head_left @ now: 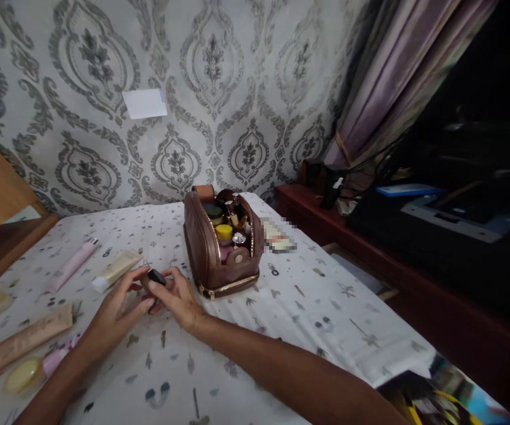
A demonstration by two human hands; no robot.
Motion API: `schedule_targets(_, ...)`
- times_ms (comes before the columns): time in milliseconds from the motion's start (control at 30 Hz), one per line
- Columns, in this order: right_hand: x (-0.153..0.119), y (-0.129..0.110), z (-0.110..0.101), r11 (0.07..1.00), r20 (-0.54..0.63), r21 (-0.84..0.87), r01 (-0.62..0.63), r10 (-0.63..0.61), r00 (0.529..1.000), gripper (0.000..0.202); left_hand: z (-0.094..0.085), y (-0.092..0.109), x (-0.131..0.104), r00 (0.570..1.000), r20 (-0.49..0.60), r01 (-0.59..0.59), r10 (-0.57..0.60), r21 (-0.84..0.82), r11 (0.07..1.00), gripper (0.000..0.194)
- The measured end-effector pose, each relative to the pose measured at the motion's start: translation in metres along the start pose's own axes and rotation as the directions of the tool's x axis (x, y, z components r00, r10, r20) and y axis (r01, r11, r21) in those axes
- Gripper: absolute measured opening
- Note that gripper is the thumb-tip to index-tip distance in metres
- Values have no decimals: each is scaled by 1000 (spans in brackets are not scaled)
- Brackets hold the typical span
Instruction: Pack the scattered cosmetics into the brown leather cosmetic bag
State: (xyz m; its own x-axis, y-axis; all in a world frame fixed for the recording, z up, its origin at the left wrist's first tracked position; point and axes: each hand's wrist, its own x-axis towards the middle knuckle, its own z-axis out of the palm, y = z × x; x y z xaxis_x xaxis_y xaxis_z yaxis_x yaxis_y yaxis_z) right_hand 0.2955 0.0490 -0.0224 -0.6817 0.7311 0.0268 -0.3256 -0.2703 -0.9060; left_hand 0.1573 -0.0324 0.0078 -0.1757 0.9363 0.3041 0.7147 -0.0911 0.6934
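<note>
Head view, small container (pixel 156 276), dark, black-topped

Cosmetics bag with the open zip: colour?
The cosmetics bag is brown; best seen in the head view.

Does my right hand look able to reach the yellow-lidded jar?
Probably: the cosmetics bag gapes open above the yellow-lidded jar, though your right hand holds a small black-topped object.

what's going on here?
A person's left hand and right hand are both on a small dark item, held over a printed white cloth. Just beyond, a brown bag stands unzipped, with a yellow-lidded jar and other containers inside. A pink tube and a cream tube lie to the left.
</note>
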Motion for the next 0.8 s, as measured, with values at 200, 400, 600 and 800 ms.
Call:
schedule_targets(200, -3, -3, -1, 996, 35, -85, 21, -18, 999, 47, 5, -8, 0, 997, -76, 0, 3, 38, 999, 47)
schedule_targets(400, -2, -3, -3, 977, 21, -189, 97, -95, 995, 45, 1, -4, -1, 999, -40, -14, 16, 36, 999, 46)
schedule_targets(600, -2, -5, -3, 987, 3, -149, 67, -68, 998, 46, 2, -4, -3, 999, -23, 27, -27, -5, 1000, 48)
schedule_targets(800, -2, -7, -2, 997, -39, -69, 21, -24, 999, 47, 4, -7, -2, 1000, -14, 17, -18, -23, 1000, 48)
